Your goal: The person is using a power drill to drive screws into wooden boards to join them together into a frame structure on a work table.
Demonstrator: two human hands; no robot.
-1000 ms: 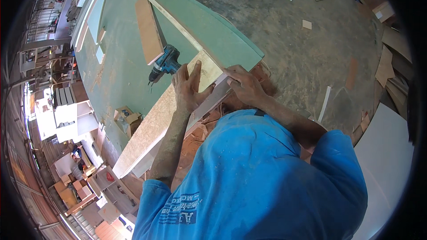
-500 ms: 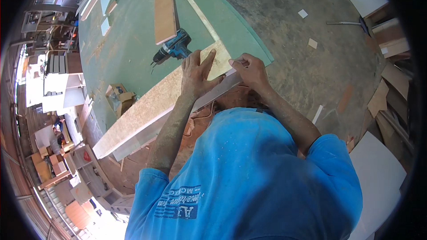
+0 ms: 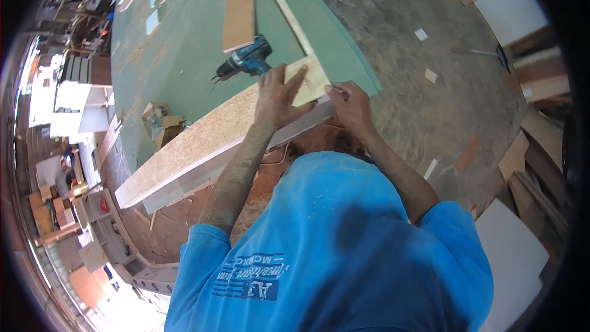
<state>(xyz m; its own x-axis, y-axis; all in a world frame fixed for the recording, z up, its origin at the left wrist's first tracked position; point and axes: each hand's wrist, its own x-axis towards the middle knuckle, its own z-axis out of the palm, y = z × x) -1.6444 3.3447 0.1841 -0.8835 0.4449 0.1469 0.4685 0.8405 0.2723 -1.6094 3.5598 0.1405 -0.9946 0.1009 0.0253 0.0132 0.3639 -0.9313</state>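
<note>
A long speckled wooden board (image 3: 203,124) lies along the near edge of the green tabletop, its pale long side facing me. My left hand (image 3: 281,99) rests on top near the board's right end, fingers spread and holding nothing. At that end's near corner, my right hand (image 3: 353,106) has its thumb and fingers closed on the board's edge; whether a small piece is also in them, I cannot tell. Just beyond my left hand lies a blue and black cordless drill (image 3: 247,58) with a thin bit.
A brown plank (image 3: 238,9) and a narrow pale strip (image 3: 286,12) lie farther back on the green table (image 3: 190,55). An open cardboard box (image 3: 161,124) sits left. Offcuts, a hammer (image 3: 476,52) and white panels (image 3: 513,246) lie on the floor to the right.
The whole view has shifted slightly, with the table and board turning a little in the picture. My right fingers are curled more tightly at the board's corner; the left hand stays flat on it.
</note>
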